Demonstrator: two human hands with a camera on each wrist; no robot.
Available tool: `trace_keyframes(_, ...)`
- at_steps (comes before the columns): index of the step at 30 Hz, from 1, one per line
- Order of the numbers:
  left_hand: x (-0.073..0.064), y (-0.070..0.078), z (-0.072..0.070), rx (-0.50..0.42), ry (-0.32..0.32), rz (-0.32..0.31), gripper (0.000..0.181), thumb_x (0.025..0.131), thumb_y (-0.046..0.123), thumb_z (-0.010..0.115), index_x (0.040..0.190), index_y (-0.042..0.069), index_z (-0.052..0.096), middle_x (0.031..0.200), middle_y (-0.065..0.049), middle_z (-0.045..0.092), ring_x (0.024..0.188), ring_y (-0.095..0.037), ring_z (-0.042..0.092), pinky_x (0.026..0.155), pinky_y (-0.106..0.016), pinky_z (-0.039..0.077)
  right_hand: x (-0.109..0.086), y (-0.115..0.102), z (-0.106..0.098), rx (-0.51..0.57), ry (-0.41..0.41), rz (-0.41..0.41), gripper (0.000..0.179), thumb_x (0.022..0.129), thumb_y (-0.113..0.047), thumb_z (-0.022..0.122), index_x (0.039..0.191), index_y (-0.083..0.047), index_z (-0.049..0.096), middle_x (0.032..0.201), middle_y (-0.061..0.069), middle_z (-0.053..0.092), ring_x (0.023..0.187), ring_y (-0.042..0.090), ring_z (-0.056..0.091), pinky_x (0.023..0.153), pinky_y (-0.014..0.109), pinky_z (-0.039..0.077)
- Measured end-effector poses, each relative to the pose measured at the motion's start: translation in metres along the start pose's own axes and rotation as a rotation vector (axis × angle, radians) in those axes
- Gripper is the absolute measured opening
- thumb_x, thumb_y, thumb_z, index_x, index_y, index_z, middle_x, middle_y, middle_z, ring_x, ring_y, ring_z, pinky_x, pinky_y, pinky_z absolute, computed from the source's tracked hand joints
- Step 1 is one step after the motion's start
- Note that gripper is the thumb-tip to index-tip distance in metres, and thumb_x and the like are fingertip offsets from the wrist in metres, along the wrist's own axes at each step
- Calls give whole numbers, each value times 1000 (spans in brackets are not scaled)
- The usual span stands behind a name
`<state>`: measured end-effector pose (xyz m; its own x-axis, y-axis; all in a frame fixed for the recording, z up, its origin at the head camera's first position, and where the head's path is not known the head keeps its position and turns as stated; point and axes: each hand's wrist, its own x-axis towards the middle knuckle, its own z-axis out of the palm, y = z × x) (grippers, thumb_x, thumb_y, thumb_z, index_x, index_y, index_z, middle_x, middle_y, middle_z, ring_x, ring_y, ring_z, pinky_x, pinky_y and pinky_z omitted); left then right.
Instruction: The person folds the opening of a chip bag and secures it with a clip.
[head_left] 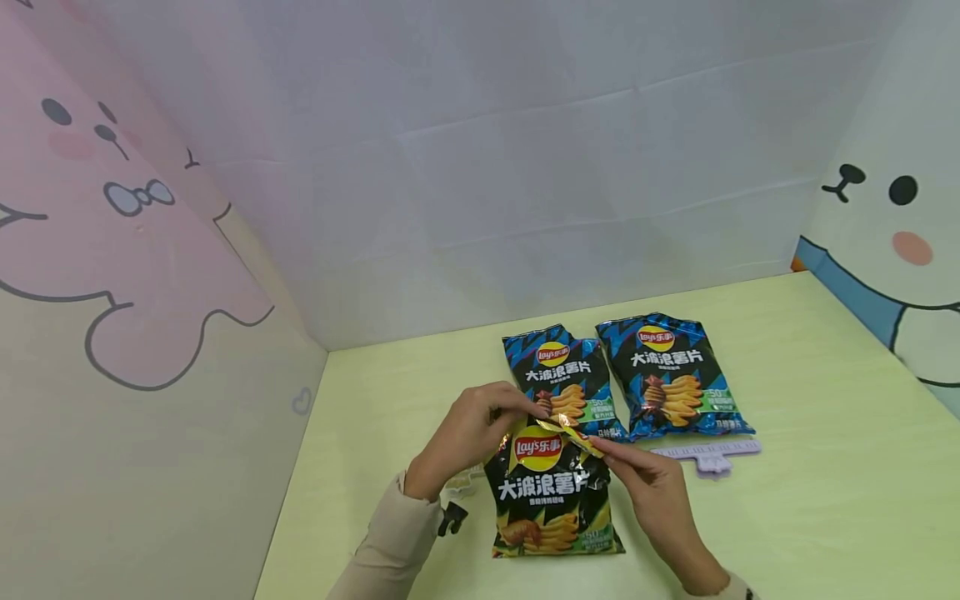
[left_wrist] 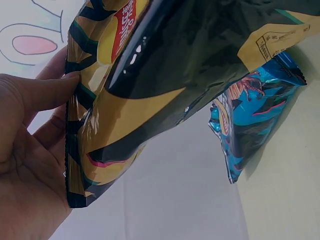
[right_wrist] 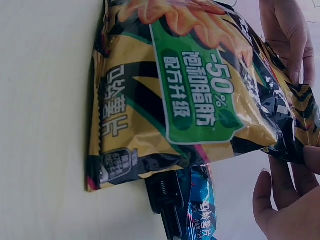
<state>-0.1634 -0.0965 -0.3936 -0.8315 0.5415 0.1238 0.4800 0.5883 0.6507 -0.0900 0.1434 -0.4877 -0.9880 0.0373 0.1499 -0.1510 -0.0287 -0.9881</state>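
Observation:
A black-and-yellow Lay's chip bag point(head_left: 551, 508) is held up at its top edge, which looks folded over into a yellow strip. My left hand point(head_left: 472, 429) pinches the left part of that edge; in the left wrist view the thumb point(left_wrist: 52, 92) presses on the front and fingers lie behind. At the right end of the strip, my right hand point(head_left: 656, 492) pinches the bag. The right wrist view shows the bag's lower front point(right_wrist: 200, 95) tilted, with part of the right hand point(right_wrist: 295, 210) at its top corner.
Two blue-and-black chip bags point(head_left: 555, 367) point(head_left: 667, 375) lie behind. A purple clip point(head_left: 712, 458) lies at the right, a pale clip point(head_left: 463, 482) and a black clip point(head_left: 452, 518) at the left. A dark sprung clip point(right_wrist: 165, 192) shows under the bag. Cartoon-printed curtains point(head_left: 487, 167) border the table point(head_left: 825, 433).

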Motion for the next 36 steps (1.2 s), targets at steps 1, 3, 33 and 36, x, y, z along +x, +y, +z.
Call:
trace_keyframes(1,0,0,0,2,2,1,27,102,10,57,108,25,79,102,7,72,73,-6,54,65,-21,46,0,0,0,0,-1,2,26,98,2,59,121,9,69,116,-16,74,111,-5,67,91,12,54)
trace_keyframes(3,0,0,0,4,6,4,27,102,9,58,107,25,79,102,8,73,75,-5,56,65,-21,46,0,1,0,1,-2,11,25,98,2,59,120,10,68,115,-15,75,111,-5,67,91,13,54)
trace_keyframes(33,1,4,0,23,-6,-17,23,101,13,61,103,26,79,103,9,71,82,-4,59,72,-22,51,9,-8,10,20,-54,191,32,101,-17,61,127,1,58,106,-11,72,98,4,68,84,18,55)
trace_keyframes(36,1,5,-1,29,-11,-16,21,100,14,62,104,26,79,105,9,71,88,-5,61,77,-23,52,11,-8,14,-26,-53,264,34,100,-21,64,127,-2,64,109,-5,71,93,6,66,81,20,56)
